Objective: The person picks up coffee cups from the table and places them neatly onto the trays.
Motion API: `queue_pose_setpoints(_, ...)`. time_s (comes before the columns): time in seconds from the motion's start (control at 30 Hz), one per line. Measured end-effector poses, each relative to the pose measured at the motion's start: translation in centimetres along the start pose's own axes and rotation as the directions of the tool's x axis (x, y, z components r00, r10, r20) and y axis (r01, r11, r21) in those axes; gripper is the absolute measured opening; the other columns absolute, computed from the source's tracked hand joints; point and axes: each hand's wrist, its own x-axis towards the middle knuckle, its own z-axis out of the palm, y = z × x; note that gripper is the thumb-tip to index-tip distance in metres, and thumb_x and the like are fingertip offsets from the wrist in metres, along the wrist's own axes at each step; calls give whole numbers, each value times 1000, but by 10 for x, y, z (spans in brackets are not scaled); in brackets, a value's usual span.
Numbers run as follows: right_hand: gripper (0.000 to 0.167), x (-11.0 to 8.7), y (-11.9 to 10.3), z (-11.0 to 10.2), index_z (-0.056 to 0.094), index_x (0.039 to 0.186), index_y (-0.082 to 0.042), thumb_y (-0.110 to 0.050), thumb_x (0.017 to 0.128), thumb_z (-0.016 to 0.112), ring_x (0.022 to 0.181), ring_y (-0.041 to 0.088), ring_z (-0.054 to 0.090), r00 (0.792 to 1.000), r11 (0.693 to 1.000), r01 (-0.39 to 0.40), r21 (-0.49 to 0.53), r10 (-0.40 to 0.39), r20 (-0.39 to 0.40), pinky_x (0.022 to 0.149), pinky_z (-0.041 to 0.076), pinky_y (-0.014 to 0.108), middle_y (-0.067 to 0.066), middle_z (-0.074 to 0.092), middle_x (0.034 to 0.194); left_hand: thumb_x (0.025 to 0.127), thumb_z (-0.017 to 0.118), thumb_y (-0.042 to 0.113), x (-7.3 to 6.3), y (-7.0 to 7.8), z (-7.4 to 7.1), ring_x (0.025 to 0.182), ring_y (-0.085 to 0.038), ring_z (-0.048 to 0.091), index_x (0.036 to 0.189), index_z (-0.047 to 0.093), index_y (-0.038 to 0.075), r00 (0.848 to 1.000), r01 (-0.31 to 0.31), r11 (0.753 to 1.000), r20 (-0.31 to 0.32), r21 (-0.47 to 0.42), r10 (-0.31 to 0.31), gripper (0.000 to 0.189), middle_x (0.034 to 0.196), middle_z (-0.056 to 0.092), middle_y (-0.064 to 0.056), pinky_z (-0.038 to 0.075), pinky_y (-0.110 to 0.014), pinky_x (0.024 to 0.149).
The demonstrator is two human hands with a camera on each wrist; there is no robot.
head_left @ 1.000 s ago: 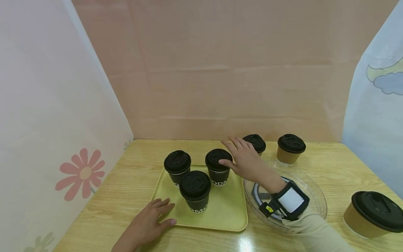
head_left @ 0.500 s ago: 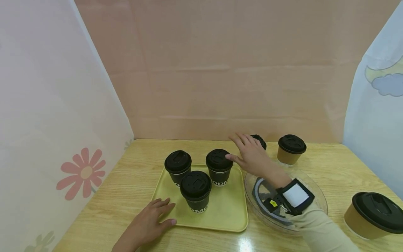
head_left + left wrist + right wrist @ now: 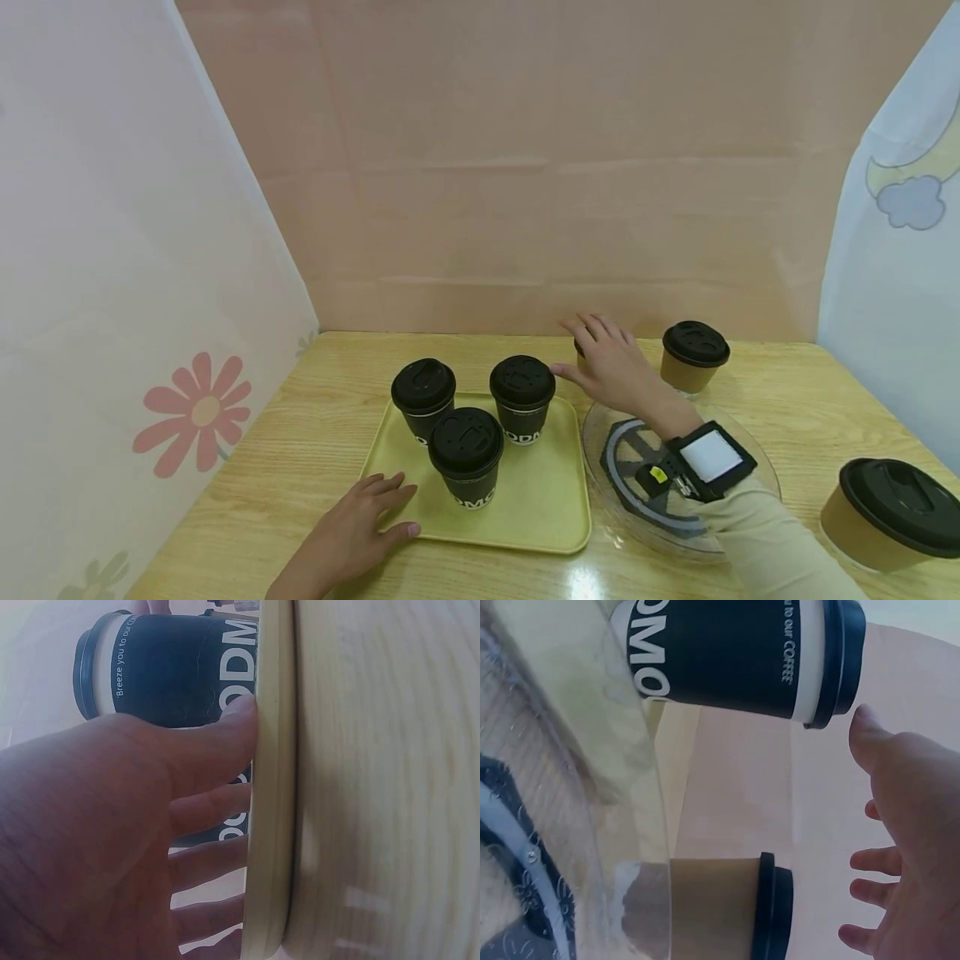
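Looks, by judgement, like a moment between two grips, in a work of arranging lidded cups on and around the yellow tray [image 3: 543, 500]. On the tray, all upright: the front black cup [image 3: 467, 462], the back-left black cup [image 3: 423, 396] and the back-right black cup [image 3: 522, 404]. Just beside the tray, to the right: a clear plate [image 3: 645, 533]. Beyond the tray's far right corner: a half-hidden brown cup [image 3: 581, 360]; farther right, the far brown cup [image 3: 693, 354]; well apart to the right of the tray, the near brown cup [image 3: 885, 517].

For any next grip, probably needed first: bringing thumb and fingers around one cup, with care not to push the back-right black cup.

By the tray's far right corner, the right hand [image 3: 618, 371]: fingers spread wide, holding nothing, thumb just beside the lid of the back-right black cup, seemingly without touching. At the tray's near left corner, the left hand [image 3: 352, 529]: fingers relaxed and spread, gripping nothing, resting lightly against the tray's edge.
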Motion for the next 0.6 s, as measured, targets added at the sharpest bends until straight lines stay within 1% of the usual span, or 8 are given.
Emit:
queue_pose_setpoints(0.3,74,0,14,6,37,148,-11,-50,91,63,138,45,34,1000,1000,-15,5,15,10,105,31,70,24,38,150,85,66,55,0,-1,0,131,-44,47,127,66,15,1000,8,1000,5,-3,-8,58,139,58,-13,42,-65,99)
queue_pose_setpoints(0.6,73,0,27,11,37,147,-10,-48,91,64,136,46,35,999,999,-39,5,39,16,106,29,70,25,38,149,85,65,55,0,-2,1,131,-43,47,127,65,15,1000,1,1000,-3,-5,-1,58,139,58,-12,43,-65,99)
